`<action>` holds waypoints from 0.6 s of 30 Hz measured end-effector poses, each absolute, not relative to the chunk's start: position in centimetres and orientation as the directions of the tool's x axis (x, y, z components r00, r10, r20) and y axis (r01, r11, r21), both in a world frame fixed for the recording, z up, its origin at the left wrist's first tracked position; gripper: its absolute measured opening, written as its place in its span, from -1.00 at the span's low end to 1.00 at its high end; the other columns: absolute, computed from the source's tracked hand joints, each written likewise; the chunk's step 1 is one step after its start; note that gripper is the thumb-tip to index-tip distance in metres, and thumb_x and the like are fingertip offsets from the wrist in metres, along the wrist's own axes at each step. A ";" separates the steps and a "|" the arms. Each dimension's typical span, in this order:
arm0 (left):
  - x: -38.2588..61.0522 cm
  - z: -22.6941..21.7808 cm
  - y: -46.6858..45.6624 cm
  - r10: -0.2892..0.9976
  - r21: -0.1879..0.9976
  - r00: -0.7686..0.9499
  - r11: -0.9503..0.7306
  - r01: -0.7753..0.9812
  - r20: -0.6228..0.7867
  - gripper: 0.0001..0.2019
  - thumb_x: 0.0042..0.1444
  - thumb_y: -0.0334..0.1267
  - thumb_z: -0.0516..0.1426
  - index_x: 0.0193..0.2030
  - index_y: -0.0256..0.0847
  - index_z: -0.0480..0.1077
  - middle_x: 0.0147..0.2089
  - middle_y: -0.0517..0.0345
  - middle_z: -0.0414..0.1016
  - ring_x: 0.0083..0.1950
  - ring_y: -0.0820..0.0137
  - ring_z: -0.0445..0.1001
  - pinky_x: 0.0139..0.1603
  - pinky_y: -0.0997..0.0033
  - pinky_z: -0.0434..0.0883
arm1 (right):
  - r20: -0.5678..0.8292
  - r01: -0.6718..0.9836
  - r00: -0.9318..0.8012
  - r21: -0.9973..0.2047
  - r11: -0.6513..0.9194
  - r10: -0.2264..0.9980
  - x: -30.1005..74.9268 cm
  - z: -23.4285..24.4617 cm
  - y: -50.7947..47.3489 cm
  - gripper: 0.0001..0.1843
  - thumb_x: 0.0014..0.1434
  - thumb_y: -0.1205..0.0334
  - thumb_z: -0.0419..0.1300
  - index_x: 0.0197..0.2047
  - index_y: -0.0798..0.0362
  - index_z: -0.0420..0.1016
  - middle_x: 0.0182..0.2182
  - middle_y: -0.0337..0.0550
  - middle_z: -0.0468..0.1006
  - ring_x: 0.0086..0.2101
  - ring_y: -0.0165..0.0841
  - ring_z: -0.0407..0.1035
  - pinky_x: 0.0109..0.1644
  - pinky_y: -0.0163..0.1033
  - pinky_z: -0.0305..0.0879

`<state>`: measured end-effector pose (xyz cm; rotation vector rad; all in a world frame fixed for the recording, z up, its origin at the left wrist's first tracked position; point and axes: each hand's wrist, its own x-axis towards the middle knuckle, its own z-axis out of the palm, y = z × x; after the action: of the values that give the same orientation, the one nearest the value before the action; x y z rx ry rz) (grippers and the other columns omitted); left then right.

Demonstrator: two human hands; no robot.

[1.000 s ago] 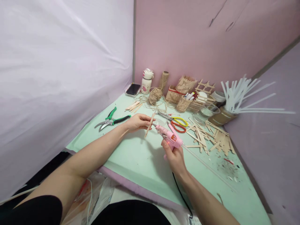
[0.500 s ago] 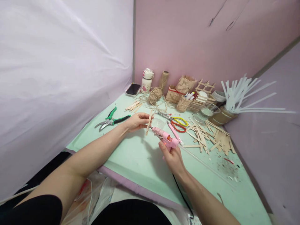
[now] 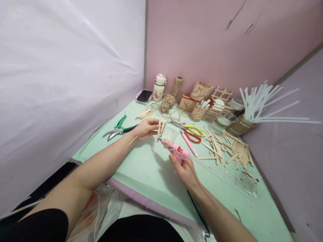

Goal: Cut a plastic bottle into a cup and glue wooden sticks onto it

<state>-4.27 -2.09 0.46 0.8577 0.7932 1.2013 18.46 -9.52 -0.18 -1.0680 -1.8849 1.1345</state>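
Observation:
My left hand (image 3: pixel 148 129) is closed on a small piece made of popsicle sticks (image 3: pixel 159 129), held upright above the table. How its sticks are joined is too small to tell. My right hand (image 3: pixel 185 171) grips a pink glue gun (image 3: pixel 174 148) by its handle. The gun's nozzle points left, at the lower end of the popsicle sticks, touching or very close to it. A long clear glue stick (image 3: pixel 217 173) juts from the gun's back, and a black cord hangs below. Just behind the nozzle sits a clear shallow dish (image 3: pixel 170 133).
Green-handled pruning shears (image 3: pixel 118 129) lie left. Scissors (image 3: pixel 193 131), a pink cutter (image 3: pixel 189 144) and scattered popsicle sticks (image 3: pixel 217 148) lie right. Behind stand a phone (image 3: pixel 144 96), bottle (image 3: pixel 158 88), twine ball (image 3: pixel 168 102), pen holder (image 3: pixel 198 112) and container of white glue sticks (image 3: pixel 241 126).
The glue gun has shifted slightly left and its nozzle now sits nearer the lower end of the sticks. My left hand has turned the sticks more upright.

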 end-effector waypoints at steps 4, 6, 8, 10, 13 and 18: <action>-4.3 0.4 -2.1 0.981 0.885 0.186 0.139 -0.443 -0.062 -0.62 -0.29 -0.27 0.43 -0.30 -0.35 0.49 -0.44 0.18 0.50 -0.39 0.51 0.48 -0.24 0.42 0.49 | 0.166 0.318 -0.446 -0.889 0.329 0.879 18.5 -0.3 -9.4 -0.46 0.24 -0.11 0.03 0.13 0.02 0.46 -0.60 -0.21 0.46 -0.49 -0.26 0.39 -0.39 -0.22 0.39; -4.3 0.3 -2.1 0.980 0.889 0.188 0.142 -0.436 -0.064 -0.63 -0.28 -0.27 0.43 -0.30 -0.35 0.49 -0.43 0.18 0.50 -0.39 0.51 0.48 -0.22 0.41 0.48 | 0.166 0.322 -0.443 -0.888 0.328 0.881 18.6 -0.3 -9.4 -0.46 0.24 -0.11 0.02 0.14 0.01 0.45 -0.60 -0.21 0.47 -0.47 -0.24 0.41 -0.37 -0.20 0.40; -4.3 0.3 -2.1 0.979 0.891 0.194 0.144 -0.430 -0.065 -0.64 -0.27 -0.27 0.42 -0.31 -0.35 0.48 -0.43 0.17 0.50 -0.39 0.51 0.48 -0.23 0.41 0.48 | 0.163 0.324 -0.436 -0.889 0.323 0.885 18.5 -0.3 -9.5 -0.45 0.24 -0.11 0.03 0.16 0.01 0.44 -0.58 -0.20 0.48 -0.45 -0.23 0.42 -0.35 -0.20 0.40; -4.2 0.3 -2.2 0.976 0.893 0.205 0.150 -0.425 -0.067 -0.64 -0.28 -0.28 0.43 -0.31 -0.35 0.49 -0.43 0.17 0.50 -0.40 0.51 0.48 -0.23 0.42 0.48 | 0.162 0.326 -0.429 -0.890 0.320 0.889 18.5 -0.2 -9.5 -0.46 0.23 -0.10 0.04 0.16 0.01 0.43 -0.57 -0.19 0.49 -0.44 -0.23 0.43 -0.34 -0.20 0.40; -4.0 0.2 -2.3 0.971 0.894 0.226 0.166 -0.416 -0.076 -0.63 -0.31 -0.27 0.44 -0.33 -0.35 0.49 -0.43 0.16 0.51 -0.41 0.50 0.50 -0.23 0.41 0.49 | 0.158 0.328 -0.435 -0.889 0.320 0.886 18.5 -0.2 -9.5 -0.46 0.24 -0.09 0.04 0.16 0.01 0.43 -0.53 -0.19 0.51 -0.43 -0.24 0.43 -0.34 -0.20 0.40; -3.9 0.3 -2.3 0.969 0.896 0.236 0.168 -0.411 -0.073 -0.64 -0.30 -0.27 0.43 -0.34 -0.35 0.48 -0.43 0.15 0.52 -0.41 0.48 0.50 -0.23 0.39 0.49 | 0.157 0.320 -0.446 -0.891 0.321 0.881 18.5 -0.1 -9.6 -0.46 0.25 -0.08 0.03 0.19 0.01 0.40 -0.43 -0.15 0.55 -0.42 -0.26 0.42 -0.34 -0.21 0.38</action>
<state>-3.90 -2.32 0.26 0.8920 0.7897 1.1417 18.52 -9.55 -0.06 -1.0584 -1.9308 1.0912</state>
